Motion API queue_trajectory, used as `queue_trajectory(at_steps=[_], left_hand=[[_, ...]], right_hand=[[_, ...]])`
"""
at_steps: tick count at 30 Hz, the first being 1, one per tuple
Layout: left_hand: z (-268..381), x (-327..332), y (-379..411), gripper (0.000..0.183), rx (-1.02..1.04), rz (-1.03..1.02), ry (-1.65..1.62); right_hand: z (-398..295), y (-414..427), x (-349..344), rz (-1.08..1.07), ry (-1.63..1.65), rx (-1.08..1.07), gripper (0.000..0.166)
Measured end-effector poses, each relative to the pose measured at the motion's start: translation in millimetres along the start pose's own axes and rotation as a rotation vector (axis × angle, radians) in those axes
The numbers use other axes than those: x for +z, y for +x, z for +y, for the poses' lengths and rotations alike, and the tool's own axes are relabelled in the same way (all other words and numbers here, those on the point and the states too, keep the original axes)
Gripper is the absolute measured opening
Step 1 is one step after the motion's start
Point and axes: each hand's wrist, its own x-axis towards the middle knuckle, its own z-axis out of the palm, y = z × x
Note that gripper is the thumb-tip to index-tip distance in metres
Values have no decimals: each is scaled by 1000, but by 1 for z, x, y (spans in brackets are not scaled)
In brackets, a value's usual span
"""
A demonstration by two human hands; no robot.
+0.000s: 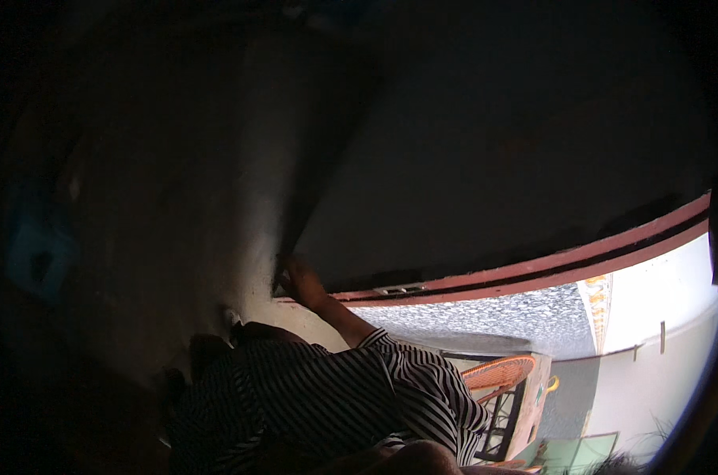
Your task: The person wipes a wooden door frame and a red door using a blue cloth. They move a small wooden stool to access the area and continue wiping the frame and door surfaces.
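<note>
My right hand [302, 285], at the end of a striped sleeve, reaches to the narrow end of a large dark panel [483, 178], which looks like a door leaf. The fingers are at its edge beside a pale wall strip [258, 267]; deep shadow hides whether they grip it. A reddish frame [513, 267] with a dark gap runs along the panel's lower edge, and a small pale metal fitting [400, 290] sits in it near the hand. My left hand cannot be made out. My striped shirt [311, 386] fills the lower middle.
Beyond the frame lie a speckled floor [489, 314], an orange woven chair [501, 374] and a table-like piece with a dark metal frame [504, 415]. A light blue object [41, 255] is dimly seen at the far left. Much of the upper view is very dark.
</note>
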Motion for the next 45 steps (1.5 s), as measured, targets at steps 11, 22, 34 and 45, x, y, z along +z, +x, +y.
queue_trajectory(at_steps=[11, 22, 34, 45], left_hand=[[223, 167, 122, 40, -25, -703, 113], [286, 324, 196, 37, -300, -1147, 246], [266, 425, 198, 35, -446, -1233, 370], [284, 488, 150, 38, -264, -1390, 561]], right_hand=[[2, 134, -221, 838, -353, 382, 34], [-17, 99, -317, 659, -1384, 586, 47], [-16, 99, -326, 492, -1602, 815, 64], [-26, 60, -344, 513, -1542, 977, 61]])
